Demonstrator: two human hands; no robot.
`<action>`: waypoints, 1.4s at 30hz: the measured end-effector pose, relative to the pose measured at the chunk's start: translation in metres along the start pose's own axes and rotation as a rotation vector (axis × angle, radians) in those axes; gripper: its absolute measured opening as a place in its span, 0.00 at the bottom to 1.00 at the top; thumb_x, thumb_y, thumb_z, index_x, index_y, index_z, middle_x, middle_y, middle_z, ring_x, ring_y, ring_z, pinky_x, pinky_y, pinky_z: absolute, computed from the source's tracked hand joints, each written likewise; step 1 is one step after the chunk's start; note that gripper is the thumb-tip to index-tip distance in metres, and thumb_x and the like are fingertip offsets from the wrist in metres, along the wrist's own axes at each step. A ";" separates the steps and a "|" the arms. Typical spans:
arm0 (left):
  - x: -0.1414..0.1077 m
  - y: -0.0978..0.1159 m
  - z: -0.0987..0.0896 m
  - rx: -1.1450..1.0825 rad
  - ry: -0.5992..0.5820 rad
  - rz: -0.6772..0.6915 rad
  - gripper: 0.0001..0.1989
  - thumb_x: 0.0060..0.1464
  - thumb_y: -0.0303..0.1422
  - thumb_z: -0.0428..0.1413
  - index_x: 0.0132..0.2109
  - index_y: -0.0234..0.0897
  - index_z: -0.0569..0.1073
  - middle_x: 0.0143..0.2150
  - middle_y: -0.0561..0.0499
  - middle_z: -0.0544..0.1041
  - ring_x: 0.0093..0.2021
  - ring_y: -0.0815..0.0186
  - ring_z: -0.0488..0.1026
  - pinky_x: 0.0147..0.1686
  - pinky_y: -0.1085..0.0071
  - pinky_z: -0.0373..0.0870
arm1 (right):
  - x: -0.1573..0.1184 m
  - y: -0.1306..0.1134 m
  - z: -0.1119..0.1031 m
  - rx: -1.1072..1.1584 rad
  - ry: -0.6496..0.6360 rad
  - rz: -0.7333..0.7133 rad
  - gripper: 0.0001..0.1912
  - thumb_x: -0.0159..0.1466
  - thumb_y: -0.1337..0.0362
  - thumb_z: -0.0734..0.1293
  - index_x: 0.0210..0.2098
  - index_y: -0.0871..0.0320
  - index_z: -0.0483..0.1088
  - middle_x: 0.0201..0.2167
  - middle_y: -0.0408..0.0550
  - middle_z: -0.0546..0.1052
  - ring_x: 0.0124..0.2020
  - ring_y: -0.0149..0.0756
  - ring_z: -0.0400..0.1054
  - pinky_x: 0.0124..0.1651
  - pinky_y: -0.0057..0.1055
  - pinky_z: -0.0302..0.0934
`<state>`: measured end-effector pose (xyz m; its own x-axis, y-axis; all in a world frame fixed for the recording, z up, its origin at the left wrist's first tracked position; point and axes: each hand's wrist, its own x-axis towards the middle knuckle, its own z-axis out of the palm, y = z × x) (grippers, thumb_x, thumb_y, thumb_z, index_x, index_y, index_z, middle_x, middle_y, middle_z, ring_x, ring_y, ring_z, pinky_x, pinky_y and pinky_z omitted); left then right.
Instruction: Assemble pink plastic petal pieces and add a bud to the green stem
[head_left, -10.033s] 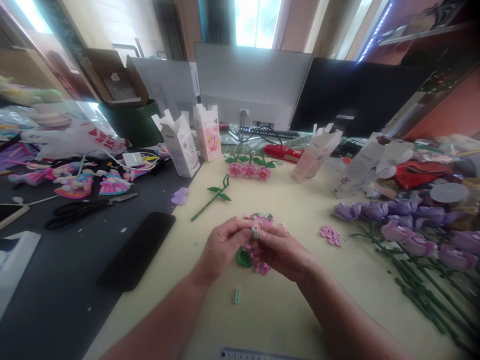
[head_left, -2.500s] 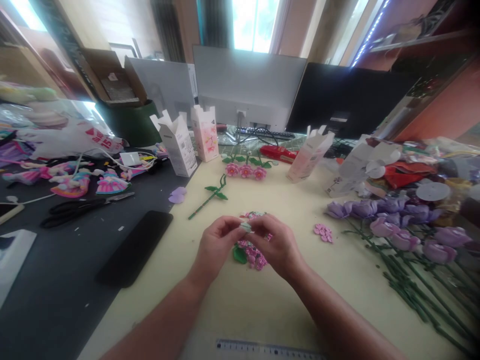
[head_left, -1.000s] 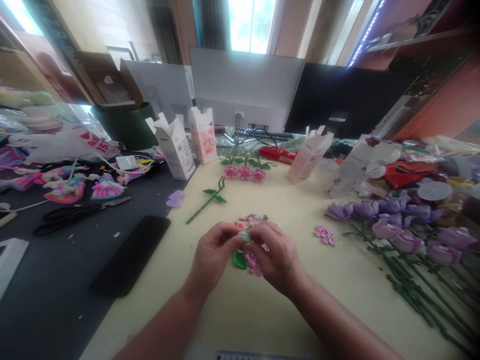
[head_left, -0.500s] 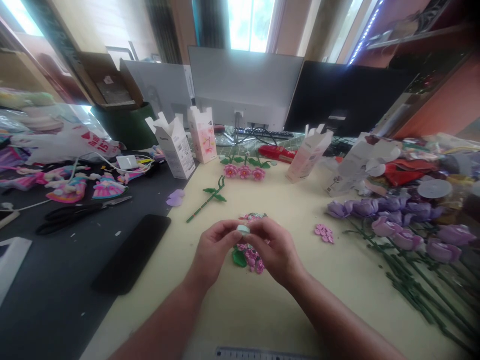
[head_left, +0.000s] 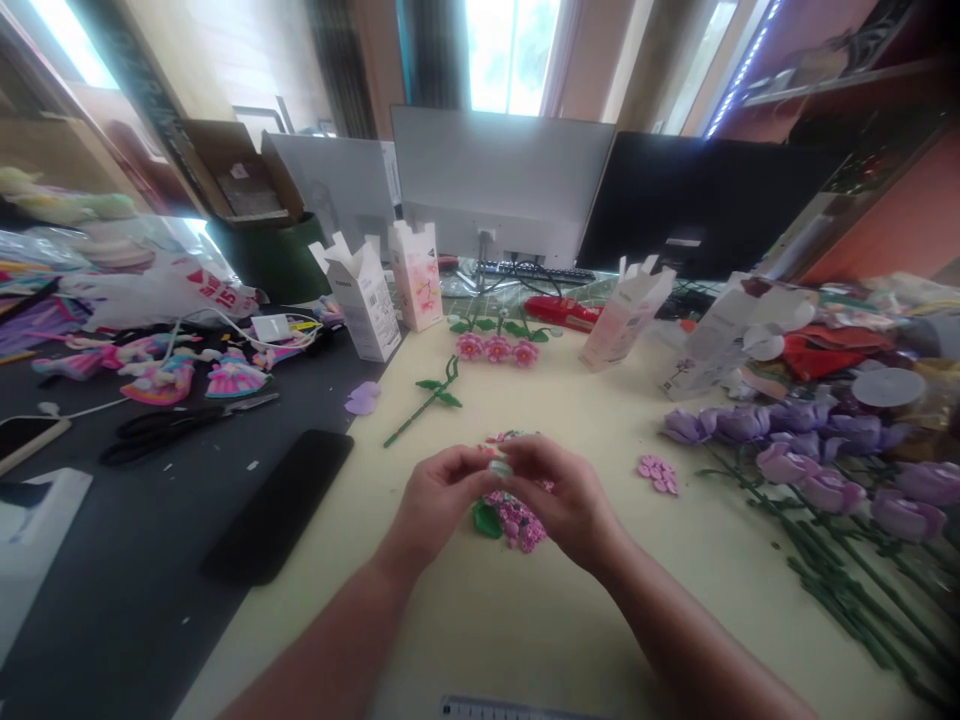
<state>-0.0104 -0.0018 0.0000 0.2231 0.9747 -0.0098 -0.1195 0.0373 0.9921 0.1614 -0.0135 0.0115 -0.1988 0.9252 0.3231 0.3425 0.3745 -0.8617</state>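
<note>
Hands (head_left: 439,505) bare; forearms (head_left: 682,625) bare too, widening from wrists (head_left: 396,568) toward lower edge of view.

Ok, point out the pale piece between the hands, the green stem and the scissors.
Pale piece (head_left: 500,468), head view: its exposed face.
Green stem (head_left: 421,411), head view: middle of the stalk.
Scissors (head_left: 187,418), head view: black handle.

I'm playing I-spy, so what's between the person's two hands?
In the head view, a small pale piece sits between the left hand and the right hand. Pink pieces and a green leaf show below it.
</note>
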 end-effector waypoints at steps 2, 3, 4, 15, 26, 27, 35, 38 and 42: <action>0.001 -0.002 -0.001 0.023 -0.016 -0.013 0.08 0.50 0.34 0.63 0.37 0.34 0.79 0.33 0.49 0.79 0.35 0.65 0.74 0.38 0.70 0.70 | 0.000 0.000 -0.002 -0.065 -0.053 -0.070 0.15 0.62 0.68 0.67 0.48 0.53 0.70 0.35 0.45 0.75 0.34 0.33 0.70 0.38 0.31 0.65; 0.001 -0.003 -0.001 0.027 -0.021 -0.019 0.08 0.51 0.34 0.62 0.36 0.33 0.79 0.31 0.49 0.78 0.34 0.65 0.73 0.37 0.70 0.70 | 0.000 0.000 -0.003 -0.094 -0.077 -0.105 0.16 0.63 0.68 0.66 0.50 0.52 0.70 0.37 0.46 0.74 0.35 0.34 0.69 0.39 0.32 0.65; 0.001 -0.004 -0.001 0.023 -0.023 -0.026 0.07 0.51 0.34 0.61 0.36 0.33 0.79 0.30 0.49 0.78 0.32 0.66 0.72 0.36 0.71 0.70 | 0.001 -0.001 -0.003 -0.116 -0.094 -0.135 0.16 0.63 0.69 0.65 0.51 0.51 0.70 0.39 0.48 0.74 0.37 0.35 0.69 0.40 0.33 0.65; -0.002 0.002 0.004 0.051 0.065 -0.018 0.14 0.55 0.39 0.58 0.42 0.34 0.78 0.34 0.47 0.79 0.36 0.64 0.75 0.40 0.69 0.71 | 0.003 0.007 -0.001 0.133 0.013 0.078 0.09 0.62 0.63 0.67 0.42 0.56 0.72 0.30 0.44 0.71 0.30 0.32 0.65 0.34 0.30 0.62; 0.032 0.025 -0.037 0.987 0.336 0.107 0.15 0.59 0.40 0.49 0.47 0.40 0.75 0.44 0.49 0.79 0.42 0.63 0.75 0.43 0.71 0.68 | 0.010 0.017 -0.005 0.800 0.192 0.427 0.17 0.51 0.57 0.75 0.36 0.57 0.70 0.27 0.40 0.73 0.26 0.28 0.66 0.30 0.25 0.61; 0.041 0.025 -0.044 1.058 0.352 0.100 0.15 0.59 0.38 0.49 0.47 0.39 0.75 0.46 0.47 0.78 0.44 0.62 0.74 0.45 0.70 0.67 | 0.010 0.018 -0.005 0.860 0.196 0.450 0.18 0.50 0.57 0.76 0.36 0.57 0.71 0.28 0.41 0.74 0.27 0.28 0.67 0.30 0.25 0.62; 0.093 -0.002 -0.071 1.333 0.265 0.028 0.14 0.53 0.30 0.51 0.44 0.35 0.77 0.45 0.40 0.77 0.46 0.54 0.73 0.44 0.66 0.66 | 0.013 0.031 -0.008 1.090 0.202 0.517 0.17 0.50 0.59 0.77 0.35 0.57 0.73 0.29 0.44 0.78 0.27 0.30 0.71 0.30 0.26 0.66; 0.093 -0.011 -0.072 1.367 0.241 0.028 0.16 0.54 0.27 0.49 0.46 0.36 0.76 0.46 0.42 0.77 0.47 0.56 0.72 0.45 0.68 0.65 | 0.013 0.031 -0.008 1.085 0.207 0.521 0.17 0.49 0.59 0.78 0.35 0.57 0.73 0.29 0.44 0.78 0.27 0.30 0.71 0.30 0.26 0.66; 0.080 -0.013 -0.076 1.383 0.222 0.025 0.16 0.53 0.26 0.48 0.45 0.39 0.76 0.46 0.44 0.77 0.46 0.57 0.73 0.42 0.68 0.65 | 0.012 0.029 -0.008 1.087 0.200 0.527 0.17 0.49 0.59 0.78 0.35 0.57 0.73 0.29 0.44 0.78 0.27 0.28 0.71 0.29 0.24 0.65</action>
<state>-0.0646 0.0921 -0.0231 0.0635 0.9908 0.1192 0.9460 -0.0978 0.3091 0.1765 0.0093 -0.0060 -0.0905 0.9773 -0.1916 -0.6255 -0.2055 -0.7527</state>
